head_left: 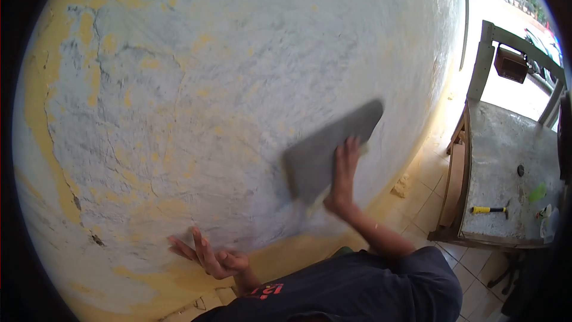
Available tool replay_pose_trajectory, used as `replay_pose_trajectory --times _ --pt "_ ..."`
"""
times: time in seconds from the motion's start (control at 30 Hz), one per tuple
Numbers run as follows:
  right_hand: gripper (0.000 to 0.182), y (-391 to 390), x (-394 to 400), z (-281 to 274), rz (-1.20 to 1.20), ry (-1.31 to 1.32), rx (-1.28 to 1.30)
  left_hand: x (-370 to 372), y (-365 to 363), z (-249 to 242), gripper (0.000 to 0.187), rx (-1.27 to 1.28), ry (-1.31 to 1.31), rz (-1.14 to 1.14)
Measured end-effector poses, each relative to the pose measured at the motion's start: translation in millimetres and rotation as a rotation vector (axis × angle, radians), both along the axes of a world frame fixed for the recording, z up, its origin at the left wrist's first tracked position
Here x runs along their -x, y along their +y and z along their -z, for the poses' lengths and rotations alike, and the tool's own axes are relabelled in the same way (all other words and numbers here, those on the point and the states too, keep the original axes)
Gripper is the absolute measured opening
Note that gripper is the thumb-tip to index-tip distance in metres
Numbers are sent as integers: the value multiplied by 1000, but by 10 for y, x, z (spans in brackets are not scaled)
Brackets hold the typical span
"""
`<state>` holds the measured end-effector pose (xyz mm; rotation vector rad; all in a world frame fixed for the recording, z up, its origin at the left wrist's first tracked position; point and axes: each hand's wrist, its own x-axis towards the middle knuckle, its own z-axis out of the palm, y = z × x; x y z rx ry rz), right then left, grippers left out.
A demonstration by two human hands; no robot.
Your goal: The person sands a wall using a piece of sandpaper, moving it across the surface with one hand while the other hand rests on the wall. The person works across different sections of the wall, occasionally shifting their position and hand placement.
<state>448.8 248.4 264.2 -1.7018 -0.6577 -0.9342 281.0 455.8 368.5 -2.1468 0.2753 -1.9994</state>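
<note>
Cracked wall (238, 59) above tiled floor (420, 204); right hand (345, 172) against gray board (316, 152).

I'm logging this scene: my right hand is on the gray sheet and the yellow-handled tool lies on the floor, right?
Not the floor: the head view shows the tool on the table. Your right hand is on the gray sheet.
</note>
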Motion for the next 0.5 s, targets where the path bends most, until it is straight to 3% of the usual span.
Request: replay_pose_trajectory --times 0.07,0.13,0.23,0.37,0.47,0.5 --pt "90 -148 -185 -339 103 85 -199 39 -1 -28 42 -44 31 -10" --pt "90 14 -72 -208 90 59 -258 33 -4 -30 42 -33 7 -10" --pt "85 219 424 259 -57 25 122 14 -1 -11 43 -23 -26 -15" --pt "91 -89 -79 -765 7 13 -26 65 -14 3 45 -36 38 -72" --pt "92 -30 -35 -692 14 20 -35 66 -5 8 45 -23 26 -63" --pt "91 54 100 -381 -15 -12 44 55 16 3 45 -9 1 -63"
